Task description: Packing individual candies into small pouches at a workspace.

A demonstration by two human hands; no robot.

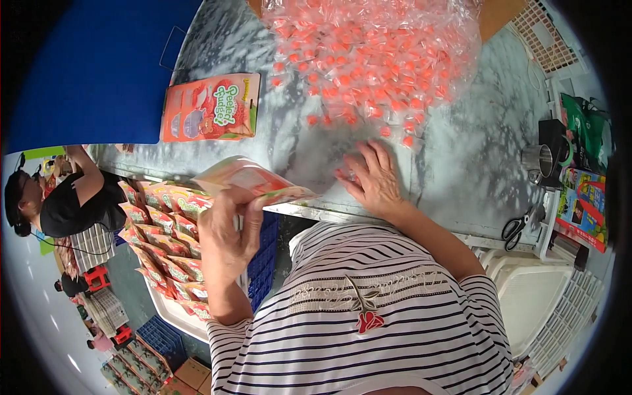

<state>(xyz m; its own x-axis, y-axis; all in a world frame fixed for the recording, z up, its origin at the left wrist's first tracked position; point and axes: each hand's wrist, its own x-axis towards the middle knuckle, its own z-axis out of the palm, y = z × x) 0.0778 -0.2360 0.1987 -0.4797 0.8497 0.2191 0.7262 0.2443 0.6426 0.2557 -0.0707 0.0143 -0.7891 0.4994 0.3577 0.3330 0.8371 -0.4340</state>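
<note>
Head view. Left hand (229, 224) pinches the pouch (243, 172) by its lower edge, thumb and fingers closed on it; the pouch is out over the table (474, 158) front edge, tilted. Right hand (375, 181) is on the tabletop, fingers spread apart, nothing seen in them; can't tell if something sits under the palm. Packets (375, 66), clear with red-orange pieces, heap beyond the right hand, nearest ones just past its fingertips.

Handling, as judged: pinch near the rim without creasing the film, and hold the pouch steady close to the table edge. Right fingers do best low and flat, drawing loose packets from the near fringe rather than digging into the heap; the thin wraps probably cling, so part them first.

Around: flat pouches (210, 108) lie left on the table, by a blue panel (99, 72). More pouches (164, 243) stand in rows below the left forearm, close to it, so an elbow could knock them. Blue crate (263, 250) beside those. Scissors (513, 230) and metal cup (538, 161) at far right, out of the way. Co-worker (82, 204) at left, well apart.
</note>
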